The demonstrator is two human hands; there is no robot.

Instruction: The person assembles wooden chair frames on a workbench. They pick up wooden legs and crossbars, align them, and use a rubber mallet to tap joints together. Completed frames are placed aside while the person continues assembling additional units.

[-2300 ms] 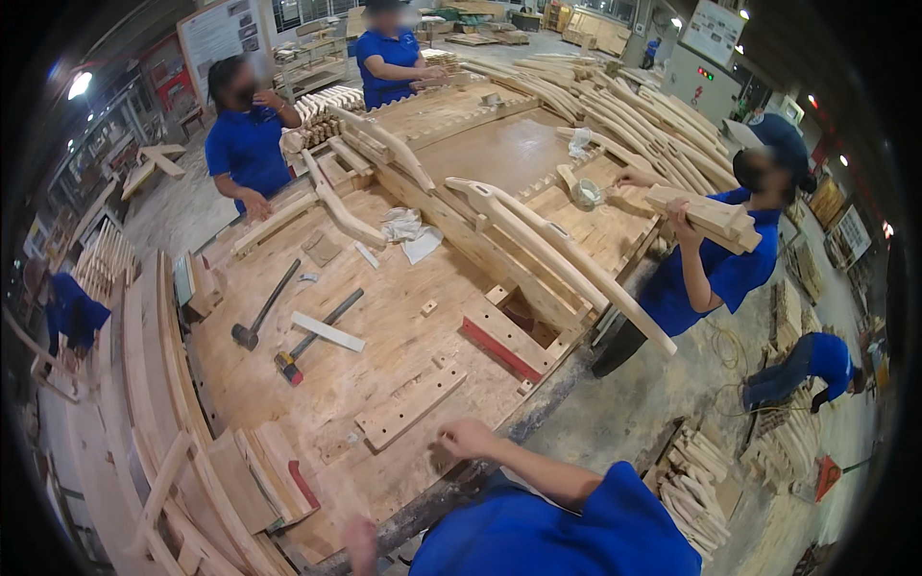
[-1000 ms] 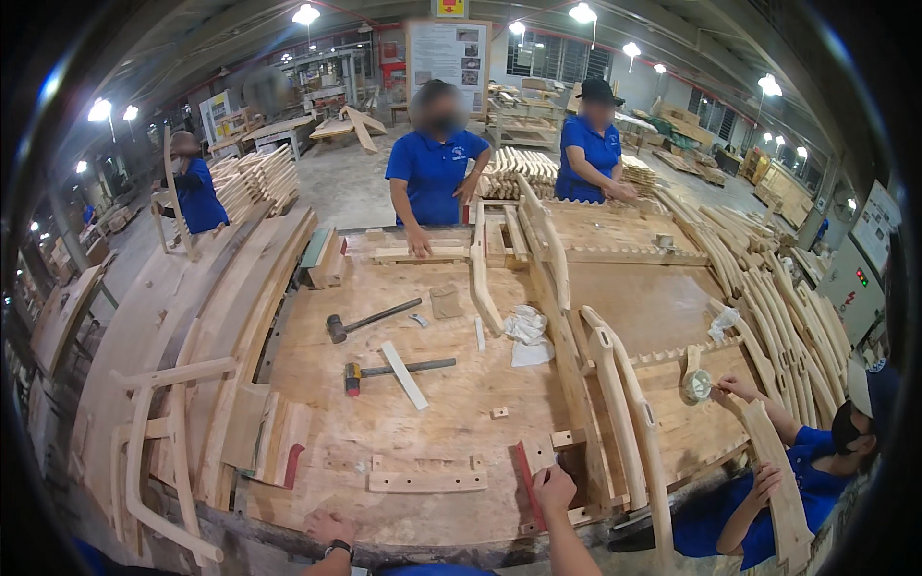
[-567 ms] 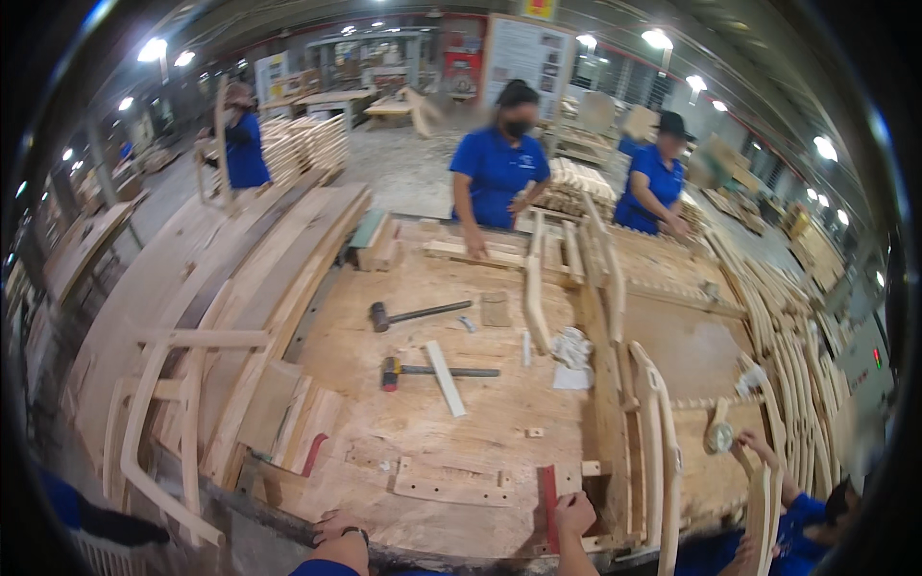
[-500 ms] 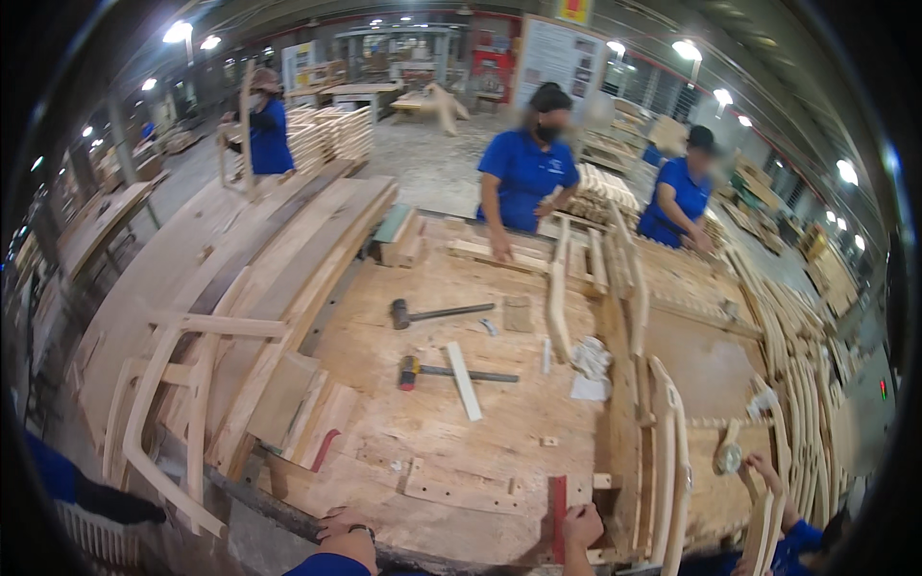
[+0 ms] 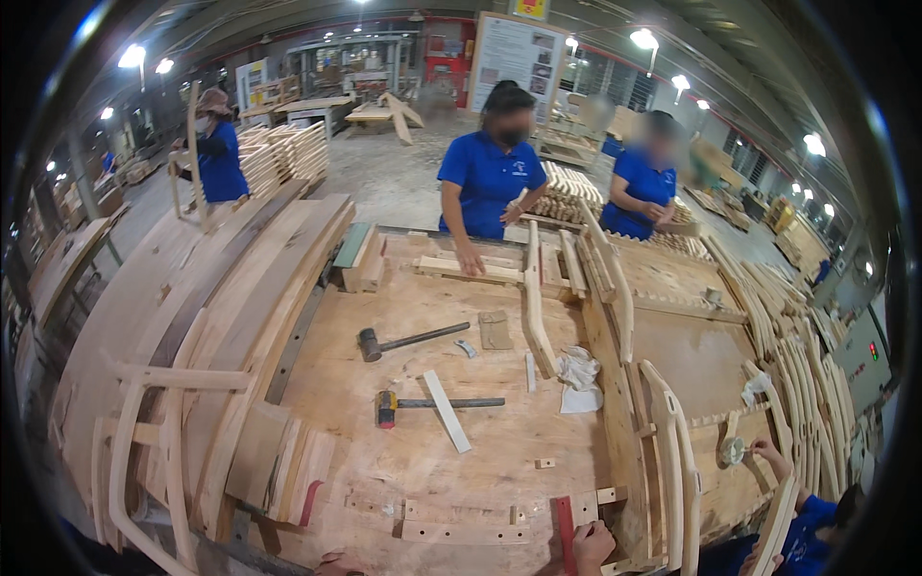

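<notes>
My right hand [image 5: 593, 545] is closed at the near edge of the wooden worktable [image 5: 355, 422], right beside a red strip [image 5: 566, 534]. Whether its curled fingers hold anything is hidden. Only a small part of my left hand [image 5: 338, 563] shows at the lower rim, by the table's near edge, and its fingers cannot be made out. Between and beyond the hands, a drilled wooden rail [image 5: 466, 533] is fixed on the tabletop. Small wooden blocks [image 5: 611, 495] sit by the red strip.
Two mallets [image 5: 451, 402] [image 5: 423, 337], a pale strip [image 5: 448, 413] and a crumpled white cloth [image 5: 578, 376] lie on the table. A chair frame [image 5: 182, 377] stands left, curved wooden legs [image 5: 672, 461] right. Co-workers in blue stand across the table; another's hand [image 5: 768, 453] works at right.
The whole view has shifted, so the table sits farther left. My left hand has slipped mostly out at the lower rim. My right hand stays beside the red strip. The far-right co-worker's hands are now together.
</notes>
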